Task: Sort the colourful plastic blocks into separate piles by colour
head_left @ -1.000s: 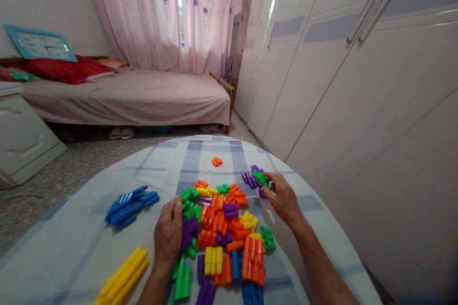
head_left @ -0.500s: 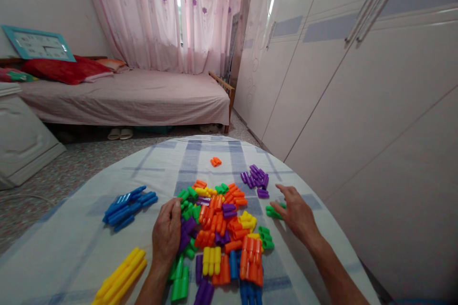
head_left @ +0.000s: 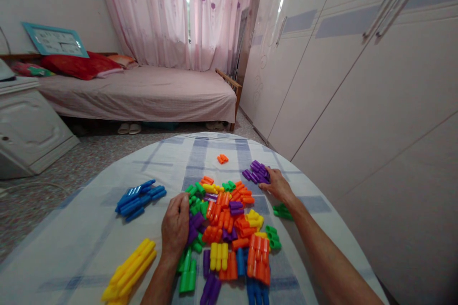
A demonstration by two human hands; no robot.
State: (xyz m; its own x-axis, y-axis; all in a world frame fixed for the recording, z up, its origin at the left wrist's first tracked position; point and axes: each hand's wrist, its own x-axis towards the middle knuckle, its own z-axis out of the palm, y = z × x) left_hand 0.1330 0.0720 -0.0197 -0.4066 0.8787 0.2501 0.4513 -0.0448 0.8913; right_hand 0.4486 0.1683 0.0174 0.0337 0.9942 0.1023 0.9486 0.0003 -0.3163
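Observation:
A mixed pile of plastic building blocks shaped like joined tubes lies before me, with orange blocks (head_left: 219,207), green blocks (head_left: 196,205) and yellow blocks (head_left: 219,256) in it. My left hand (head_left: 175,224) rests on edge against the pile's left side, beside green and purple blocks; its fingertips are hidden. At the far right my right hand (head_left: 277,186) has its thumb and fingers around the near right end of a purple block group (head_left: 255,171). The block in its grasp is mostly covered. Under my right forearm lies a green block (head_left: 282,211).
Blue blocks (head_left: 139,200) and long yellow blocks (head_left: 130,271) lie apart on the left of the round table's checked cloth (head_left: 89,243). One orange block (head_left: 222,158) sits at the back. A bed (head_left: 150,90) stands beyond; a wardrobe (head_left: 358,119) is at right.
My right hand has moved from the green block, away and leftward to the purple group, and its spread fingers have drawn in. My left hand stays by the pile. The view has turned slightly left.

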